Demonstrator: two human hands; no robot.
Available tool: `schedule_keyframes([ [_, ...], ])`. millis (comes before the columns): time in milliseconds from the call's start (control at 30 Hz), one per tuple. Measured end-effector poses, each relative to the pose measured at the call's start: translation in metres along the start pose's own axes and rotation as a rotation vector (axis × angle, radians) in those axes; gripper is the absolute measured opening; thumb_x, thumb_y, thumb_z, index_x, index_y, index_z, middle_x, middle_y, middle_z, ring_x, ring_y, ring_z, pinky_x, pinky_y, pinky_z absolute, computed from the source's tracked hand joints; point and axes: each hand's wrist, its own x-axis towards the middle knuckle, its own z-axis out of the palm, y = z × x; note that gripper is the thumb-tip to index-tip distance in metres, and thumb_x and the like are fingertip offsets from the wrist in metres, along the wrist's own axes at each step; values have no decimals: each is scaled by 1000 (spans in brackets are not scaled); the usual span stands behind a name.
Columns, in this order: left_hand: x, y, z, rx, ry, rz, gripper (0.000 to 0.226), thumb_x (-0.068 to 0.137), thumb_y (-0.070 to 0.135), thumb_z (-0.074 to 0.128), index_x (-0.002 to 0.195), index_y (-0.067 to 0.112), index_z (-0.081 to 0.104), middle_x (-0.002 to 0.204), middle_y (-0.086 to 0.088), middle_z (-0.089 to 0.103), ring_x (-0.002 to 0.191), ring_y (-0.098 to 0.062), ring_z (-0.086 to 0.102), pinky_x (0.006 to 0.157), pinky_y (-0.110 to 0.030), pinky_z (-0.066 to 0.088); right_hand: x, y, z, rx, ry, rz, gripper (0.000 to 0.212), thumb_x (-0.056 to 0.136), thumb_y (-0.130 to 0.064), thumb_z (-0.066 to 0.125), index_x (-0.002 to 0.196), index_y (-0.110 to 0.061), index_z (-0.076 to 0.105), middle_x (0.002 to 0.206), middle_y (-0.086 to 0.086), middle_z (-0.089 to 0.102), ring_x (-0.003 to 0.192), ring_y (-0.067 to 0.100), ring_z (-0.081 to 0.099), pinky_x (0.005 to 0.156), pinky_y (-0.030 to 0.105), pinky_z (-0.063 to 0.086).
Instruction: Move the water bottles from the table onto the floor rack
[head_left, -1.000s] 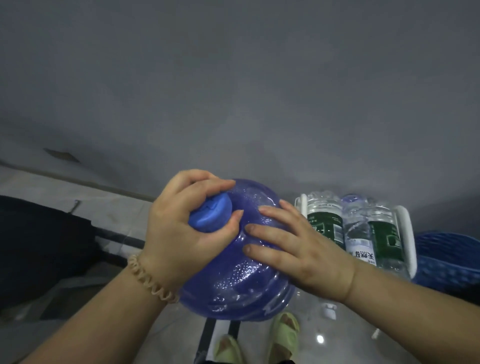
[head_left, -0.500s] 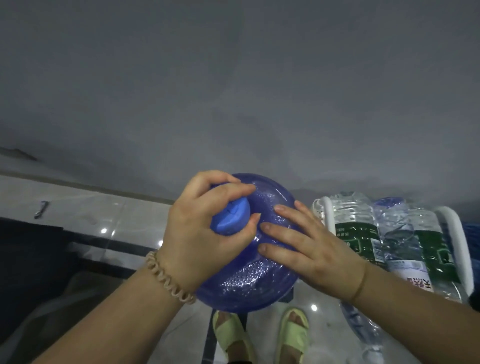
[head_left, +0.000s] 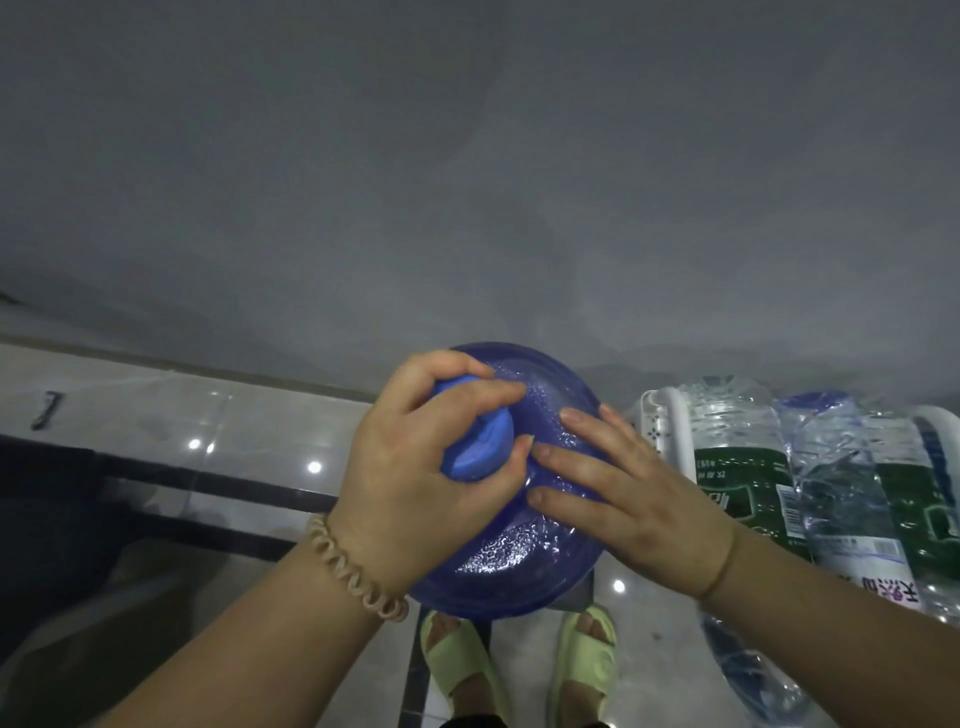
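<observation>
I look straight down at a large blue water jug (head_left: 514, 566) held upright above the floor in front of my feet. My left hand (head_left: 415, 483) is wrapped around its blue cap (head_left: 480, 449) and neck. My right hand (head_left: 618, 493) lies flat on the jug's shoulder, fingers spread, steadying it. To the right, several clear water bottles with green labels (head_left: 743, 478) lie side by side in a white floor rack (head_left: 670, 431).
A grey wall fills the upper half of the view. The tiled floor (head_left: 208, 415) has dark stripes. My feet in green sandals (head_left: 462, 665) stand below the jug. A dark mass (head_left: 47, 519) sits at the left edge.
The view has shifted so the rack now sits further right and closer. The jug stays in both hands, the grip unchanged. The blue basket at far right has left the view.
</observation>
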Motion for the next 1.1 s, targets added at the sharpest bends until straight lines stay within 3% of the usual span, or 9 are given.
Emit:
schedule_keyframes([
  [367,-15,2,28,-6,-35,49,33,70,21,78,99,10,69,104,-7,55,98,-8,52,91,-13,40,-36,8,14,-30,-6,14,32,100,-16,45,132,-24,43,144,5,34,137,32,28,112,50,25],
  [533,-23,10,40,3,-72,101,40,73,25,76,108,20,58,106,-11,57,97,-14,55,89,-20,45,-59,9,13,-32,-26,34,44,100,-14,42,141,-27,33,148,3,30,139,31,25,112,50,24],
  [733,-27,19,46,90,-48,53,41,67,23,83,103,12,68,107,-14,56,100,-14,51,89,-16,41,-62,9,15,-55,12,52,43,97,-10,41,137,-25,38,147,5,32,140,30,22,113,49,23],
  [900,-30,35,37,218,-104,-13,53,65,33,84,111,14,67,111,-12,57,101,-19,53,88,-26,44,-59,3,-5,-72,-117,61,82,71,1,66,141,-25,33,150,3,30,139,30,23,111,52,19],
  [1000,-31,44,25,346,-190,-30,64,68,42,79,124,19,58,121,-12,54,108,-29,53,93,-41,45,-53,-5,-26,-104,-274,69,103,57,-6,79,144,-25,28,151,5,30,137,34,28,106,55,29],
  [1100,-38,56,11,525,-280,-23,78,73,52,69,140,23,40,141,-11,41,124,-30,40,103,-44,33,-48,-23,-55,-139,-373,150,108,51,-15,81,145,-22,29,150,10,31,136,33,28,104,54,30],
])
